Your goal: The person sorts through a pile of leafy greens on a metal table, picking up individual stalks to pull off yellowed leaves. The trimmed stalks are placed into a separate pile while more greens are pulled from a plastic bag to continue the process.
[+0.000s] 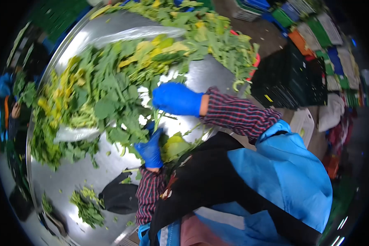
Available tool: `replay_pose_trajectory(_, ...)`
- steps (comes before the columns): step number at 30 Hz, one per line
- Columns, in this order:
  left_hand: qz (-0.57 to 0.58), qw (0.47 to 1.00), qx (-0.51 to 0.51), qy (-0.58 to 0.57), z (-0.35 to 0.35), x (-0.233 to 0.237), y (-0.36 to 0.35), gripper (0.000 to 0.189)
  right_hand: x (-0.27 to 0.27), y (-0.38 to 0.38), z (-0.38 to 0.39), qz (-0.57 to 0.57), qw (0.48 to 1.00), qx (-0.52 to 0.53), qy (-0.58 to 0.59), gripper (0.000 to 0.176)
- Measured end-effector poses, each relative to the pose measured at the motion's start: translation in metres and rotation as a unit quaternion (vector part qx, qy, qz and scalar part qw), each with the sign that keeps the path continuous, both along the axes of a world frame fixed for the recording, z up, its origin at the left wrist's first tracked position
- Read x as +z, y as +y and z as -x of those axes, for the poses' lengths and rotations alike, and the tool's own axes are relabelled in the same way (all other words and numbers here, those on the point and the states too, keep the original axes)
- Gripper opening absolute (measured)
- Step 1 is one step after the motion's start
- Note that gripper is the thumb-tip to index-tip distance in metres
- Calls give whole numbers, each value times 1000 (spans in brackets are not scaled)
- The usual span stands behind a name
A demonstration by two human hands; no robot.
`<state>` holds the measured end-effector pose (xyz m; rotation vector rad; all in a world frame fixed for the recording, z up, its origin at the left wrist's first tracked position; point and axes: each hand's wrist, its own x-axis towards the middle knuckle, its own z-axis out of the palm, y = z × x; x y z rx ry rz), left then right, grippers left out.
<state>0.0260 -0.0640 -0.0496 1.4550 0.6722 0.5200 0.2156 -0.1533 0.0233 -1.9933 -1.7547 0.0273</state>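
Observation:
Both hands wear blue gloves over a steel table (53, 176) heaped with leafy greens (110, 88). My left hand (149, 151) is low in the middle, its fingers partly hidden among stems, closed round a bunch of greens. Just above and to the right, my right hand (177, 99) makes a fist with thin stems showing under it; what lies inside the fist is mostly hidden. A yellow-green leaf (175, 146) lies to the right of my left hand. Yellowed leaves (141, 53) are mixed into the heap.
Clear plastic film (139, 33) lies across the greens. Near the front are a dark cloth-like item (119, 196) and a small bunch of greens (87, 208). Black crates (289, 78) stand on the floor at the right. A person's hand (15, 110) shows at the far left.

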Motion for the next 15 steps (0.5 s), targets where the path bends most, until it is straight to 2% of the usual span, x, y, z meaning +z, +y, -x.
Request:
replay_pose_trajectory(2, -4, 1000, -18, -2, -2, 23, -8, 33, -10, -11, 7, 82, 996, 5, 25, 7)
replay_pose_trajectory(4, 27, 999, -13, -10, -4, 30, -16, 33, -28, -25, 12, 56, 997, 25, 52, 7)
replay_pose_trajectory(5, 21, 999, -39, 19, -2, 28, -18, 35, -37, -30, 13, 4, 999, 33, 30, 9)
replay_pose_trajectory(6, 14, 997, -64, 47, 0, 23, -18, 36, -40, -33, 15, 3, 999, 31, 30, 9)
replay_pose_trajectory(8, 23, 995, -73, 68, 3, 12, -18, 34, -47, -38, 19, -81, 997, -1, 3, 12)
replay_pose_trajectory(10, 131, 987, -71, 60, -3, 24, -21, 31, -43, -34, 14, -36, 999, -31, 20, 12)
replay_pose_trajectory(11, 99, 987, -107, 69, -1, 24, -19, 27, -42, -33, 9, -83, 976, -133, 149, 12)
replay_pose_trajectory(13, 130, 982, -97, 98, 4, 20, -18, 31, -27, -36, -13, -143, 870, -297, 366, 10)
replay_pose_trajectory(15, 175, 975, -66, 122, 8, 5, -17, 34, -49, -59, -58, -169, 897, -288, 290, 10)
